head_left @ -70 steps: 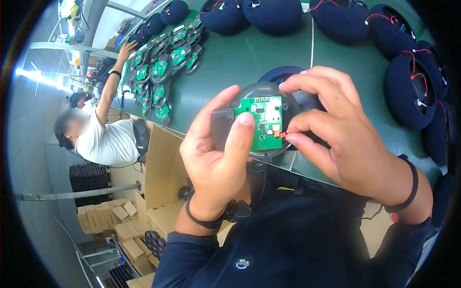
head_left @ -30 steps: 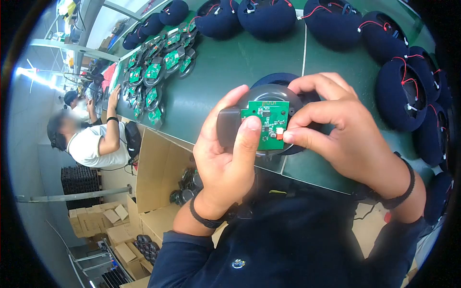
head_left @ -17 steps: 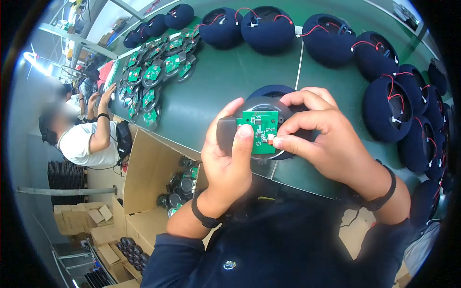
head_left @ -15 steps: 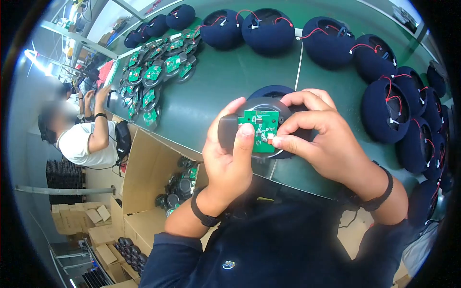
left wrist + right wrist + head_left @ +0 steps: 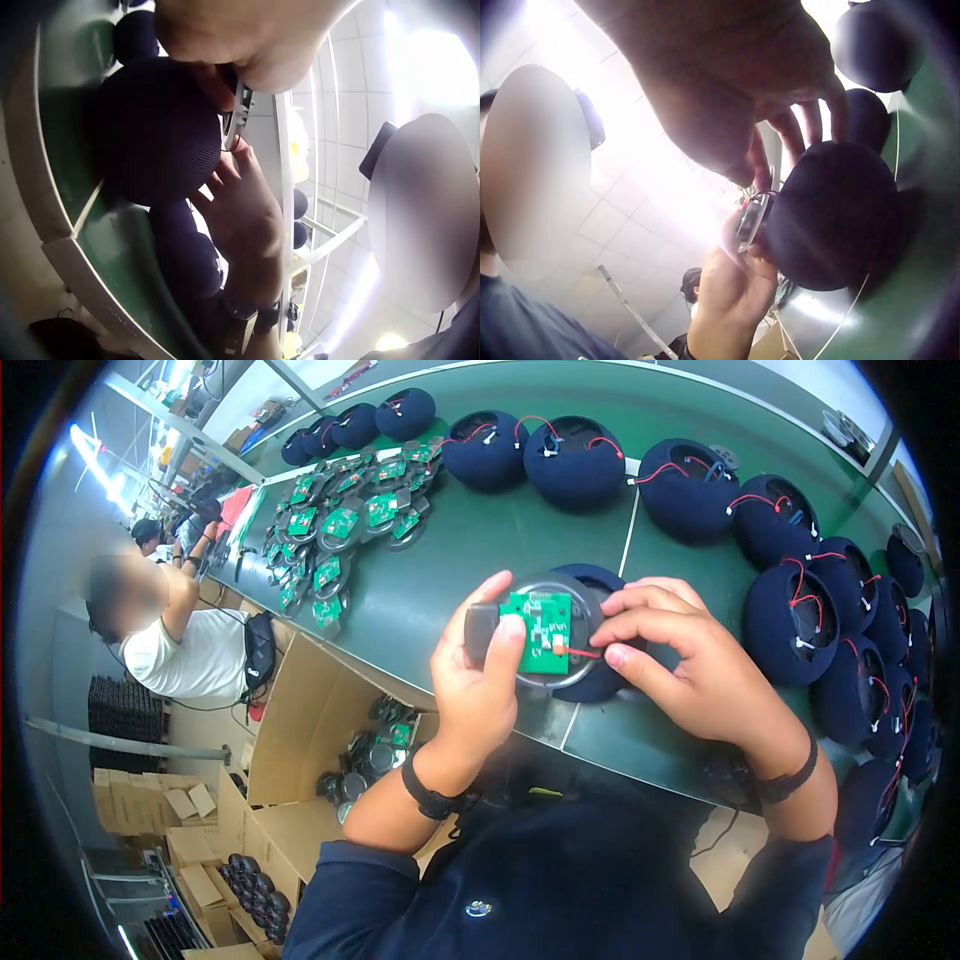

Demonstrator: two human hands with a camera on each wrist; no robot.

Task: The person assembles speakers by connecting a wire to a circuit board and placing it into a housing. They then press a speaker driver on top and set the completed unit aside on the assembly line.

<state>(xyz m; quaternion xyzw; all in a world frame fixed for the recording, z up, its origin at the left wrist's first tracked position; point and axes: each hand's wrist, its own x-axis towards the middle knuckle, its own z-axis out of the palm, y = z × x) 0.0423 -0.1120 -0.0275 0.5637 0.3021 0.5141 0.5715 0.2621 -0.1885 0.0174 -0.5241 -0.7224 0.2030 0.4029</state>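
In the head view the left hand (image 5: 475, 675) grips a round dark plastic part (image 5: 585, 660) by its side, its thumb resting on the green circuit board (image 5: 540, 645). Red wires (image 5: 582, 653) run from a small connector (image 5: 559, 644) on the board to the right hand (image 5: 690, 650), whose thumb and index finger pinch them. Behind the part lies a navy fabric-covered shell (image 5: 600, 685), partly hidden. The right wrist view shows that shell (image 5: 832, 217) beside the fingers of the right hand (image 5: 727, 82).
Several navy shells (image 5: 575, 465) with red wires line the back and right of the green table (image 5: 480, 540). Board assemblies (image 5: 340, 523) are piled at the left. An open cardboard box (image 5: 300, 720) stands at the near edge; another person (image 5: 195, 650) is at the left.
The right fingers have moved off the connector to the right, so a length of red wire now shows. The view has shifted, and the other person's arm has come down from its earlier reach.
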